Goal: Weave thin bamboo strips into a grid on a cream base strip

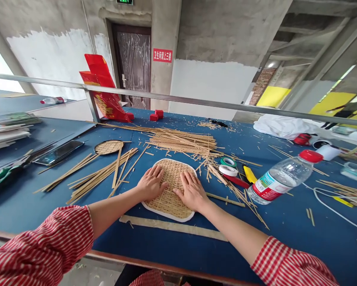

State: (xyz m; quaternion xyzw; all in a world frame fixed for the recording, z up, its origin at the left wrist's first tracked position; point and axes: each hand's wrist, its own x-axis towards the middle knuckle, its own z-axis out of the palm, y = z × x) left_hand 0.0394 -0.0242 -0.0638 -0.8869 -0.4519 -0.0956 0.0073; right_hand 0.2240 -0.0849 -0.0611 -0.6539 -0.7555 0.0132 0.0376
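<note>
A woven bamboo mat [170,190] with rounded corners and a white taped rim lies flat on the blue table. My left hand [151,183] rests on its left side, fingers stretched out. On its right side lies my right hand [192,191], likewise flat with the fingers extended. Neither hand grips anything. Just in front of the mat's near edge is a long flat bamboo strip [175,227]. Rolls of green tape [228,161] and white tape [228,171] sit to the right of the mat, near a yellow-handled tool [249,174].
Bamboo strips [181,140] are piled beyond the mat, with more strips [102,174] at the left. A small round woven piece [109,147], a phone [59,153] and green-handled shears [5,174] lie left. A tilted-looking water bottle [281,178] stands right. A metal rail [172,96] crosses behind.
</note>
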